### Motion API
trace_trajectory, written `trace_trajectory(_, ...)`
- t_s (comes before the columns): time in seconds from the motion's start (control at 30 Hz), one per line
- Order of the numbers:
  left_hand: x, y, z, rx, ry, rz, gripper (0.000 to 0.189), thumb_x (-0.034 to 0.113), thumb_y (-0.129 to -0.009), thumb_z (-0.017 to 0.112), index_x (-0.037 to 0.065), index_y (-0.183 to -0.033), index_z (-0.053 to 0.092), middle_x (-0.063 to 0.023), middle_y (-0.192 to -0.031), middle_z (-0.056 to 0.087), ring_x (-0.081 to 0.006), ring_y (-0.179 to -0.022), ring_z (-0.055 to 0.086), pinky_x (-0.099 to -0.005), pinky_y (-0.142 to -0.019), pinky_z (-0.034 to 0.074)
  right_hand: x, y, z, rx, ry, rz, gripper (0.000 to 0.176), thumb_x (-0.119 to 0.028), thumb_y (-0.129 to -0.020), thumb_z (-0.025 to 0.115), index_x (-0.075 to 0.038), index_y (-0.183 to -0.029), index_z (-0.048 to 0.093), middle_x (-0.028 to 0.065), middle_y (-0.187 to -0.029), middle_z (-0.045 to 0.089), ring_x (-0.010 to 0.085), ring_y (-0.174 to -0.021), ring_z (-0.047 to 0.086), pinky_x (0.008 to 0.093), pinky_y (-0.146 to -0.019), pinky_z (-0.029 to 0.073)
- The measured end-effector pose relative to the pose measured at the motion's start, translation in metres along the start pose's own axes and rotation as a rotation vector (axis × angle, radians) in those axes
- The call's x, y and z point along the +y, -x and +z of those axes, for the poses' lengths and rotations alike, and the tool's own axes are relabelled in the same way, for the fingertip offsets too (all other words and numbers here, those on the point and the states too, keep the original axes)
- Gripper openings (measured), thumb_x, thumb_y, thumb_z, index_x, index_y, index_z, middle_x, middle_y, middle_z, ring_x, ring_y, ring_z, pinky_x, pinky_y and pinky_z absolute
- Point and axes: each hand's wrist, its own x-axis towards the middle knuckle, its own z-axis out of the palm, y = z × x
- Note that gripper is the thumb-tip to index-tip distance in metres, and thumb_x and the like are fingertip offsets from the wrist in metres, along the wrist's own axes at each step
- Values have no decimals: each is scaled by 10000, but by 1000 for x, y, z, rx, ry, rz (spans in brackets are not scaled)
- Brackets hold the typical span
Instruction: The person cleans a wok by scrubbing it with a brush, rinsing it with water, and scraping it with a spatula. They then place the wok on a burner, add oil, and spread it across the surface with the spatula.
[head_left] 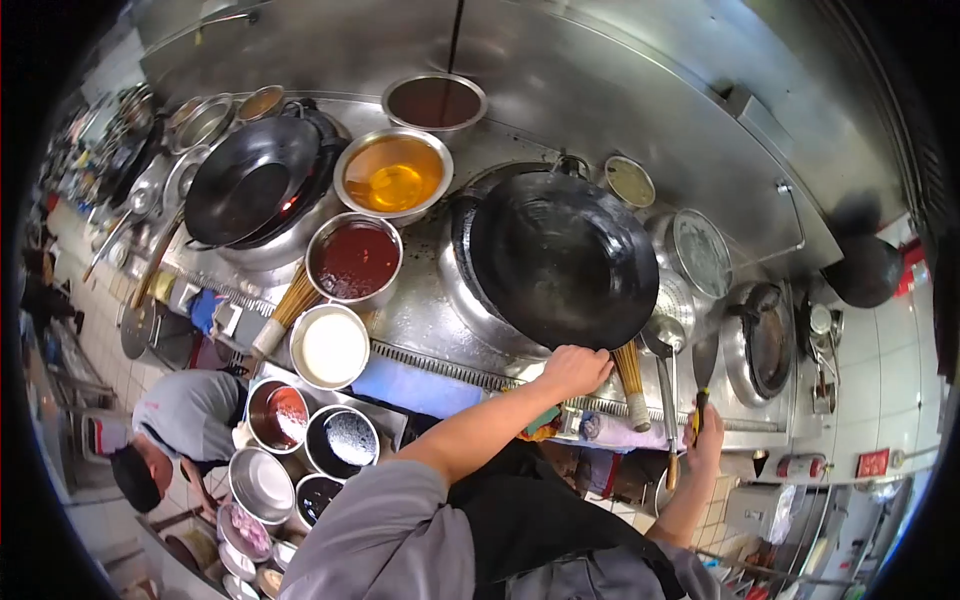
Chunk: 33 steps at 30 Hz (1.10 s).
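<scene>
My left hand (578, 372) is closed on the near rim of a large black wok (560, 255), which sits tilted over a burner. The inside of the wok looks dark and shiny. My right hand (706, 440) grips a wok spatula (704, 358) by its yellow and black handle, blade pointing away from me. Between my hands lie a bamboo brush (630, 372) and a ladle (664, 340) with a wooden-ended handle. A perforated skimmer (676, 300) rests beside the wok.
Left of the wok stand bowls of amber oil (395, 175), red sauce (354, 260) and white contents (330, 346). Another wok (250, 180) has flame beneath it. Several metal pots (262, 485) stand at lower left, near a bending person (190, 415). A smaller wok (765, 345) is at right.
</scene>
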Motion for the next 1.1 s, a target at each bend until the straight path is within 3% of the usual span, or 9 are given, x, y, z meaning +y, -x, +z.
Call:
trace_trajectory(0.23, -11, -7, 11, 128, -31, 126, 304, 350, -847, 627, 92, -695, 578, -118, -526, 575, -342, -521, 605, -448, -506, 502, -30, -3, 4, -3, -313, -161, 259, -292, -990, 505, -69, -1117, 544, 9, -746, 527, 64, -453, 410, 208, -369, 294)
trace_trajectory(0.33, -10, -2, 13, 145, -13, 96, 323, 363, -835, 646, 92, -674, 576, -111, -523, 569, -338, -525, 606, -440, -516, 507, -71, -5, 33, -204, -258, -265, 261, -262, -982, 528, -76, -1165, 527, 15, -755, 519, 56, -481, 425, 201, -378, 300)
trace_trajectory(0.4, 0, -5, 14, 196, 6, 90, 331, 370, -830, 654, 92, -667, 578, -109, -524, 569, -337, -530, 607, -440, -520, 506, -95, -13, 56, -326, 196, -354, 303, -230, -963, 560, -55, -1208, 526, 68, -817, 602, 122, -595, 563, 269, -472, 440)
trace_trajectory(0.47, 17, -6, 11, 241, 30, 80, 339, 377, -824, 661, 93, -659, 580, -106, -524, 569, -336, -534, 608, -439, -524, 506, -115, -19, 100, -372, 755, -961, 373, -206, -919, 614, -33, -1237, 525, 158, -954, 670, 269, -803, 665, 357, -680, 521)
trace_trajectory(0.53, 34, -8, 10, 238, 20, 37, 324, 376, -822, 670, 101, -666, 595, -109, -527, 568, -331, -541, 609, -448, -535, 502, -145, 1, 161, -552, 802, -1151, 404, -193, -883, 627, -22, -1237, 535, 226, -1065, 657, 382, -1002, 633, 413, -844, 495)
trace_trajectory(0.73, 21, -16, 14, 194, 175, 5, 278, 376, -845, 632, 99, -844, 647, -156, -802, 659, -362, -789, 635, -466, -716, 502, -102, -3, 322, -968, 1257, -1174, 340, -143, -844, 582, -53, -1171, 584, 232, -1060, 655, 395, -983, 634, 447, -857, 518)
trace_trajectory(0.9, -3, -4, 21, 108, 125, 33, 417, 382, -878, 582, 72, -1157, 614, -148, -1252, 595, -330, -1211, 506, -440, -1030, 372, -75, 9, 377, -815, 1469, -1062, 306, -190, -855, 584, -79, -1132, 653, 221, -1023, 649, 376, -936, 649, 452, -829, 527)
trace_trajectory(0.97, -12, -1, 30, 181, 184, 58, 426, 385, -874, 586, 78, -1169, 608, -151, -1255, 593, -324, -1215, 505, -439, -1034, 373, -64, 6, 390, -653, 1389, -1205, 171, -88, -785, 575, -39, -876, 712, 212, -895, 690, 364, -823, 691, 443, -730, 566)
trace_trajectory(1.1, -6, 3, 2, 184, 248, 64, 435, 385, -865, 589, 96, -1189, 596, -155, -1242, 601, -311, -1158, 561, -448, -971, 444, -68, -3, 422, -585, 1533, -1204, 156, -98, -774, 590, -10, -828, 707, 220, -848, 686, 355, -808, 697, 431, -708, 571)
